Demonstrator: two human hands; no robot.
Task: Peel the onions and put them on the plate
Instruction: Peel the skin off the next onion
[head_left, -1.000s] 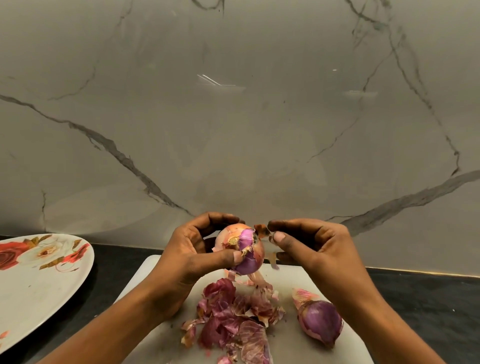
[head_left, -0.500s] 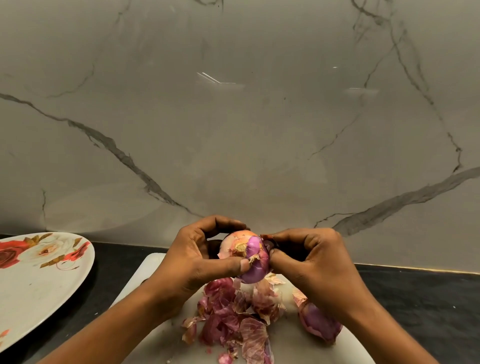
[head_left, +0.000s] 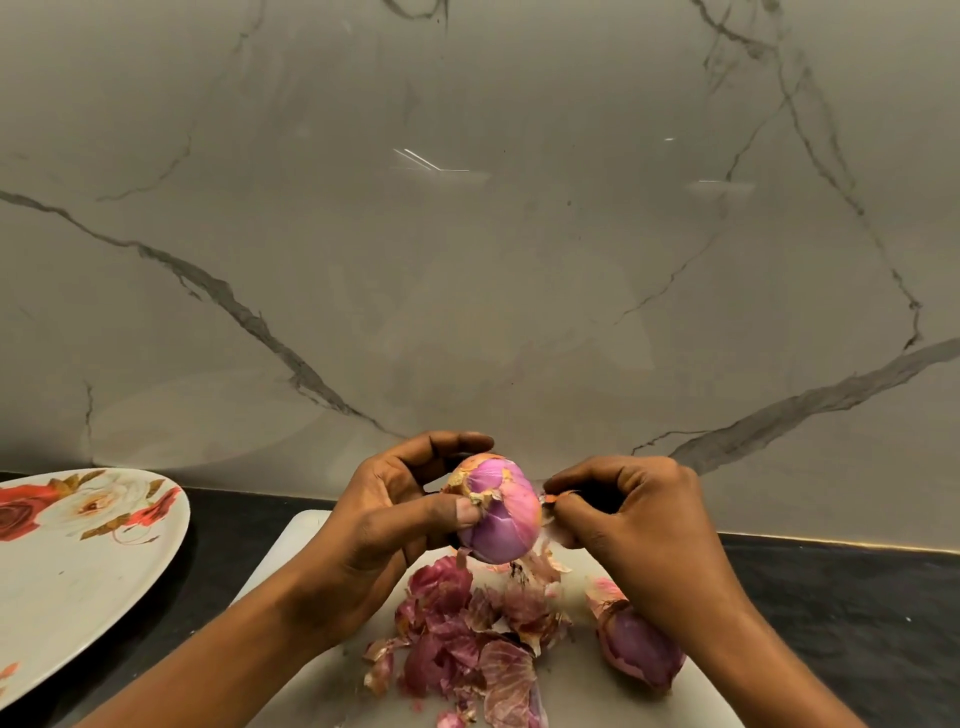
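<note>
Gripping the onion (head_left: 497, 512), left hand (head_left: 384, 514) steadies while right hand (head_left: 631, 512) pinches skin (head_left: 555, 498); peel rootward, gently.

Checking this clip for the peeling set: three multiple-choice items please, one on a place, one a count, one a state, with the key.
1. Where does the floral plate lie? A left of the cutting board; B on it; C right of it.
2. How many onions show? A one; B two; C four.
3. The held onion, in the left hand, is: A untouched; B partly peeled; C sliced.
1 A: it lies beyond the board's left edge.
2 B: the held onion plus a second onion on the board.
3 B: purple flesh shows, papery skin caps its top; the right hand pinches a scrap of skin.
</note>
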